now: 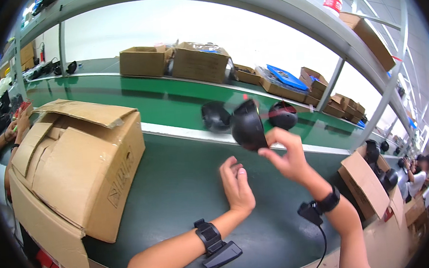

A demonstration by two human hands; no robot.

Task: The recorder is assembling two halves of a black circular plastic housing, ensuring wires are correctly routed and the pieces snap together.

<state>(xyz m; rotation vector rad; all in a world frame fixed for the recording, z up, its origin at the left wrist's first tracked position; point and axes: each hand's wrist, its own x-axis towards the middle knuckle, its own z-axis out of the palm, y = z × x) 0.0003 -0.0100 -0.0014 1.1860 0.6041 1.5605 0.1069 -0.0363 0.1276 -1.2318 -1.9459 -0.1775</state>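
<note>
My right hand (290, 155) grips a black rounded shell (247, 127) by its lower right edge, holding it up in front of the green belt. Below and to the left of the shell, my left hand (236, 184) is held over the dark worktop with loosely curled fingers apart and nothing in them. Two more black rounded pieces rest on the belt: one black piece (215, 116), partly covered by the held shell, and another black dome (282, 115) to its right. The inside of the held shell is turned away from view.
A large cardboard box (79, 171) stands on the left of the dark green worktop (169, 200). Beyond a pale rail runs the green belt (163, 105), with cardboard boxes (200, 61) behind it. An open box (370, 183) of black parts stands right. Other people work at both sides.
</note>
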